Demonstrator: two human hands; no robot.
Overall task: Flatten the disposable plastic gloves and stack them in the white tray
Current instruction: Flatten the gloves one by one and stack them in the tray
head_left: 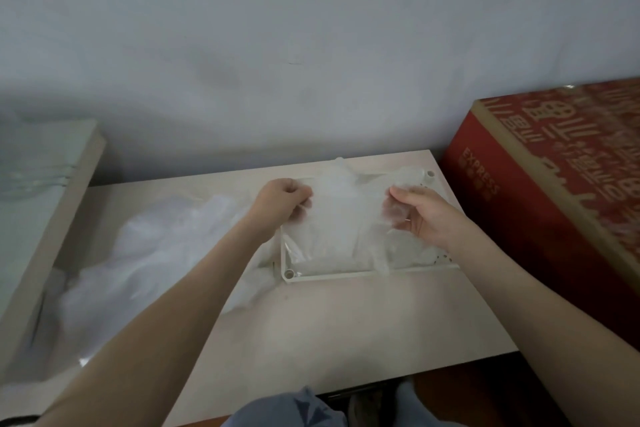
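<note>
A heap of crumpled clear plastic gloves (156, 246) lies on the pale counter (346, 322), left of the fingers (304, 206). Left hand (282, 203) and right hand (420, 215) each pinch an edge of one translucent glove (341, 218), stretched flat between them over the white tray (332, 276). Next move, probably: lay it down smooth.

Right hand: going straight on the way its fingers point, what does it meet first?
Beyond the glove it pinches, probably the left hand: the right hand points its fingers left across the white tray toward it. Depth is unclear, so it could pass just behind.
</note>
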